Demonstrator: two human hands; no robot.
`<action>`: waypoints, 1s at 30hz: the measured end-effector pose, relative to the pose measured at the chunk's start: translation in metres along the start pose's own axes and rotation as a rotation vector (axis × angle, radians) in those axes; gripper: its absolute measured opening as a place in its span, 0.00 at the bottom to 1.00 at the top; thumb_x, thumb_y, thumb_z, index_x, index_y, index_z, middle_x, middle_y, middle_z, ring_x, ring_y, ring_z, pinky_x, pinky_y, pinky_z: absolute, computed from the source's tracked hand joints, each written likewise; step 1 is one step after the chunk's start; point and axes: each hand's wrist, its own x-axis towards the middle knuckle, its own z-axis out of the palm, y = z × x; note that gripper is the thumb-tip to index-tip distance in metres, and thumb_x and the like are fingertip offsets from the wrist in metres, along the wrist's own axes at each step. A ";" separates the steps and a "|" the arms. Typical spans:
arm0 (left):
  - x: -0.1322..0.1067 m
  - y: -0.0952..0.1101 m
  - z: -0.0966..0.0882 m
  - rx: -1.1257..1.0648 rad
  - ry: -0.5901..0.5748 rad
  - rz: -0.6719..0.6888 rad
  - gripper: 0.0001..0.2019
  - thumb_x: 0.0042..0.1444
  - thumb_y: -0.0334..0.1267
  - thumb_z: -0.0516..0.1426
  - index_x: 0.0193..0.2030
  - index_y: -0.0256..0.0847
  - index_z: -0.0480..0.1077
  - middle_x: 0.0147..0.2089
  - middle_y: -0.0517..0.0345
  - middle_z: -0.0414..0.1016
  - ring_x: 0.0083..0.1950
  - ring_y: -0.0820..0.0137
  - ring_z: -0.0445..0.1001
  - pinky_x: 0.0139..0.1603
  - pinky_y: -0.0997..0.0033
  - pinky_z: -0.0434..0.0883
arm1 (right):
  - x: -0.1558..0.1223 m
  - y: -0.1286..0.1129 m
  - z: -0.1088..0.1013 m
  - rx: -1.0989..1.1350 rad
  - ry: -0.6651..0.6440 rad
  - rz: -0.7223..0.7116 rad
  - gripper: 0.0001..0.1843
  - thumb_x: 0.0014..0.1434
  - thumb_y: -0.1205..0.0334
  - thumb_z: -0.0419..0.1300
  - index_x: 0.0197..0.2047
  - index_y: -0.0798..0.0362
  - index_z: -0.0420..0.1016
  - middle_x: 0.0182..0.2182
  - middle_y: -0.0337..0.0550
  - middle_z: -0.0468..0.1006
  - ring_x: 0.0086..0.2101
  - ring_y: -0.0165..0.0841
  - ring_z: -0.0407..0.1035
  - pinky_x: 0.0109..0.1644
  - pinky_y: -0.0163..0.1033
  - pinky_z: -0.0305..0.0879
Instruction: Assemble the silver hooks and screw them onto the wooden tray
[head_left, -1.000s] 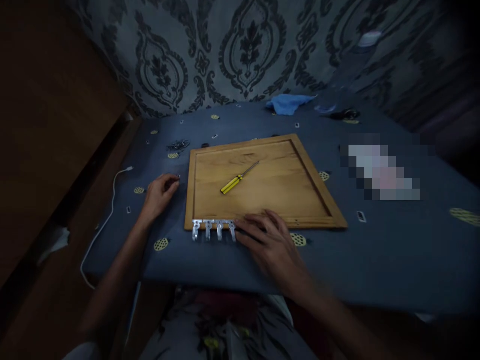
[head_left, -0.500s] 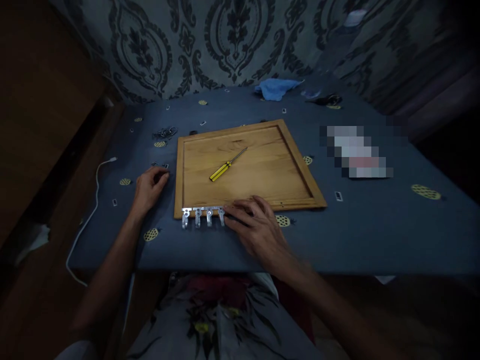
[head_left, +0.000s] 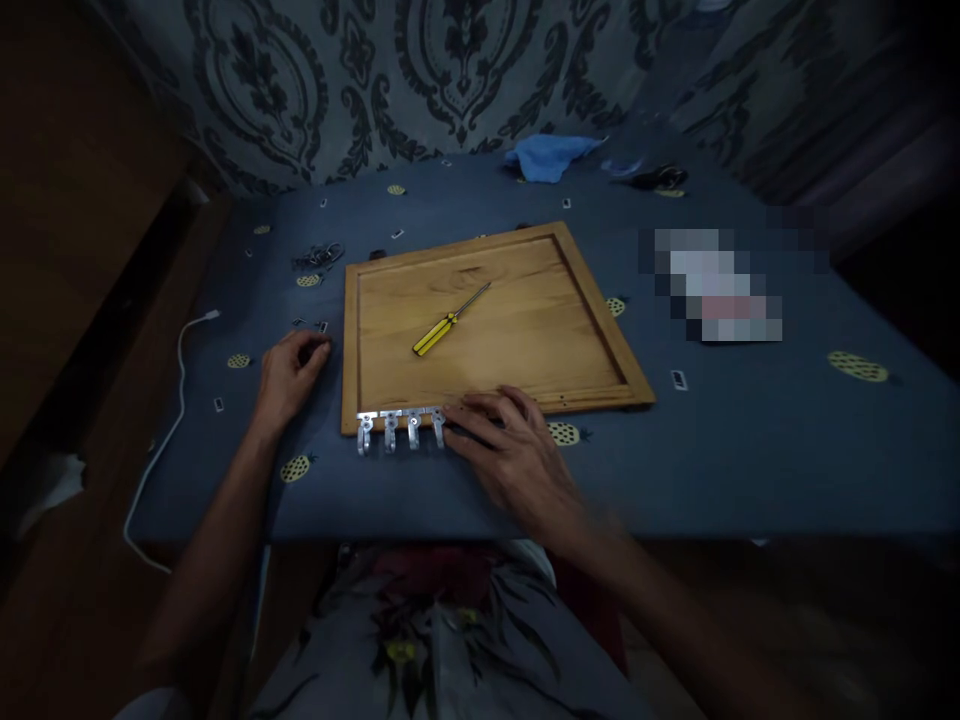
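Note:
A framed wooden board (head_left: 487,340) lies flat on the table. Along its near left edge runs a metal hook rail (head_left: 403,412) with several silver hooks hanging over the side. My right hand (head_left: 517,450) grips the rail's right end against the frame, its fingers covering that part. Left of the board, my left hand (head_left: 292,375) rests on the cloth, thumb and forefinger pinched together; anything between them is too small to make out. A yellow-and-black screwdriver (head_left: 435,335) lies on the board, its tip pointing up and right.
Small dark bits (head_left: 300,321) lie just beyond my left hand, and a tangled dark heap (head_left: 319,257) sits farther back. A white cable (head_left: 180,370) runs down the left side. At the back are a blue cloth (head_left: 551,158) and a dark object (head_left: 660,178); a blurred-out item (head_left: 720,290) lies right.
The whole view has shifted slightly, so the table and board appear a little higher and farther left. Both hands keep nearly the same places relative to the board.

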 end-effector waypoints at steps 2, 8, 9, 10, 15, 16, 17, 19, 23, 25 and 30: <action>0.000 0.000 0.000 0.005 -0.001 0.002 0.17 0.60 0.47 0.55 0.44 0.39 0.79 0.40 0.54 0.81 0.37 0.65 0.75 0.39 0.67 0.69 | 0.000 0.000 0.000 0.008 0.001 -0.005 0.13 0.65 0.69 0.62 0.50 0.46 0.80 0.54 0.36 0.83 0.55 0.40 0.67 0.66 0.53 0.54; 0.000 0.002 -0.001 0.015 -0.008 0.004 0.17 0.60 0.48 0.55 0.44 0.39 0.79 0.39 0.54 0.80 0.36 0.65 0.74 0.38 0.67 0.69 | 0.001 -0.001 -0.003 0.006 0.001 -0.005 0.12 0.66 0.69 0.61 0.50 0.47 0.80 0.54 0.37 0.84 0.54 0.40 0.67 0.66 0.54 0.55; 0.000 0.002 -0.001 0.014 -0.009 0.006 0.17 0.60 0.48 0.55 0.44 0.39 0.79 0.38 0.55 0.79 0.36 0.65 0.74 0.38 0.67 0.68 | 0.001 -0.001 -0.003 0.007 -0.002 -0.006 0.12 0.67 0.69 0.61 0.51 0.47 0.79 0.54 0.37 0.84 0.54 0.41 0.67 0.66 0.54 0.55; 0.000 0.002 -0.001 0.013 -0.007 0.007 0.17 0.60 0.48 0.55 0.43 0.39 0.79 0.38 0.55 0.79 0.37 0.65 0.74 0.38 0.67 0.68 | 0.001 -0.001 -0.004 0.012 -0.004 -0.008 0.12 0.67 0.68 0.60 0.51 0.48 0.79 0.54 0.37 0.83 0.54 0.41 0.67 0.66 0.55 0.55; 0.001 -0.001 0.001 -0.023 -0.007 -0.013 0.17 0.60 0.49 0.55 0.44 0.39 0.79 0.38 0.54 0.78 0.37 0.64 0.74 0.39 0.66 0.69 | 0.003 -0.002 -0.007 0.028 -0.003 -0.004 0.12 0.69 0.68 0.57 0.50 0.49 0.79 0.54 0.38 0.83 0.55 0.41 0.68 0.66 0.55 0.55; 0.001 -0.003 0.002 -0.025 -0.010 -0.012 0.17 0.60 0.49 0.55 0.44 0.39 0.79 0.39 0.54 0.78 0.38 0.64 0.74 0.40 0.66 0.69 | 0.003 -0.002 -0.007 0.038 0.011 0.002 0.12 0.70 0.68 0.56 0.49 0.48 0.80 0.53 0.38 0.84 0.54 0.40 0.69 0.65 0.54 0.55; 0.002 -0.004 0.002 -0.020 -0.003 -0.007 0.17 0.60 0.48 0.54 0.44 0.40 0.78 0.38 0.54 0.78 0.39 0.63 0.74 0.40 0.66 0.69 | 0.003 -0.002 -0.007 0.052 0.027 0.000 0.13 0.70 0.68 0.55 0.49 0.48 0.80 0.52 0.38 0.85 0.53 0.40 0.69 0.65 0.54 0.56; 0.005 -0.008 0.004 0.000 0.012 0.004 0.17 0.62 0.47 0.53 0.45 0.40 0.78 0.38 0.54 0.79 0.39 0.64 0.75 0.39 0.67 0.70 | 0.003 0.000 -0.004 0.071 0.059 -0.005 0.14 0.71 0.68 0.53 0.48 0.47 0.80 0.51 0.37 0.85 0.54 0.39 0.69 0.64 0.53 0.55; 0.016 -0.019 0.005 0.057 0.060 0.026 0.14 0.62 0.42 0.53 0.46 0.41 0.78 0.37 0.55 0.77 0.37 0.65 0.74 0.41 0.66 0.72 | 0.001 0.007 0.008 0.049 0.140 -0.046 0.15 0.70 0.66 0.54 0.49 0.43 0.81 0.49 0.36 0.86 0.52 0.37 0.70 0.63 0.51 0.56; 0.022 -0.024 0.005 0.081 0.084 0.034 0.12 0.62 0.39 0.54 0.45 0.41 0.77 0.39 0.54 0.78 0.39 0.64 0.75 0.45 0.63 0.73 | 0.000 0.009 0.014 0.032 0.189 -0.041 0.15 0.71 0.65 0.53 0.49 0.41 0.81 0.47 0.37 0.86 0.51 0.38 0.70 0.64 0.52 0.56; 0.035 -0.036 0.006 0.127 0.121 0.032 0.12 0.62 0.33 0.53 0.47 0.42 0.77 0.44 0.50 0.78 0.46 0.60 0.77 0.51 0.57 0.75 | -0.003 0.012 0.021 0.032 0.207 -0.039 0.15 0.71 0.63 0.54 0.47 0.40 0.82 0.47 0.36 0.86 0.50 0.38 0.71 0.63 0.52 0.56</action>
